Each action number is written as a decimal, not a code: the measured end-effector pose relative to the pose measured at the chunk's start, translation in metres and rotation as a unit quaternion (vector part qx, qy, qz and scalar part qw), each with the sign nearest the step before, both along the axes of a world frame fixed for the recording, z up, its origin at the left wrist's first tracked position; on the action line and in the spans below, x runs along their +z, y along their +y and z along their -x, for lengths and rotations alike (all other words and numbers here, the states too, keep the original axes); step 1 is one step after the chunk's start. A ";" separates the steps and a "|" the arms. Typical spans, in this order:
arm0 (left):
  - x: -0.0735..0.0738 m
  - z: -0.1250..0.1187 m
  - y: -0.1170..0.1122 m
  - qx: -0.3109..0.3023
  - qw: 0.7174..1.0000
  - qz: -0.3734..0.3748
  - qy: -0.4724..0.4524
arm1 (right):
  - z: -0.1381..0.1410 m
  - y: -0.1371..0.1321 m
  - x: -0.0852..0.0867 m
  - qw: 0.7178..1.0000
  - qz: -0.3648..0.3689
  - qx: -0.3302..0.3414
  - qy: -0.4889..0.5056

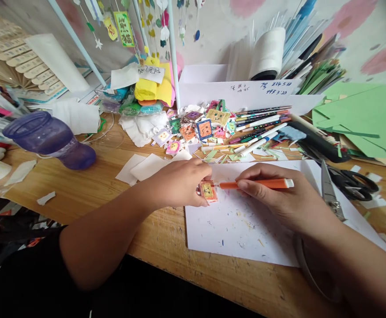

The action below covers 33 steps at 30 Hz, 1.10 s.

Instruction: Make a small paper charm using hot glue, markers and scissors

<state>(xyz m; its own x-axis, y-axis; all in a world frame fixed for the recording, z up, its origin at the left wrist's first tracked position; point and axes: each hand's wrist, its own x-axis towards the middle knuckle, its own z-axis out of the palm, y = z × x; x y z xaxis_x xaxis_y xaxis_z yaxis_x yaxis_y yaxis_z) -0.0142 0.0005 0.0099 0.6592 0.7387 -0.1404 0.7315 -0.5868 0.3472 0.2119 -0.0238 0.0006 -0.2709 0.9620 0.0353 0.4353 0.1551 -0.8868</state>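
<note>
My left hand [182, 183] pinches a small square paper piece [207, 191], which has a yellow face drawing and an orange-red border. It is held over the left part of a white paper sheet [232, 236] marked with small colour specks. In my right hand [275, 190] lies an orange marker pen [227, 185], gripped near its middle with its tip at the right edge of the paper piece. Beyond my hands is a pile of similar small coloured face squares [204, 129]. Several pens [262, 132] lie beside that pile.
Scissors [351, 181] and a grey metal-bladed tool [330, 190] lie right of the sheet. A purple cup [52, 137] is on its side at left. Blank paper pieces [146, 167] sit behind my left hand. Green paper [365, 117] is stacked at back right.
</note>
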 end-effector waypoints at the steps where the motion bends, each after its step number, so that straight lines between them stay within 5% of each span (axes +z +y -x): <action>1: 0.000 0.000 0.000 0.000 1.000 0.000 -0.001 | 0.000 0.000 0.000 1.000 0.006 0.006 -0.003; 33: 0.000 0.000 0.001 0.003 1.000 0.004 0.002 | 0.002 0.001 0.002 1.000 0.024 0.008 0.001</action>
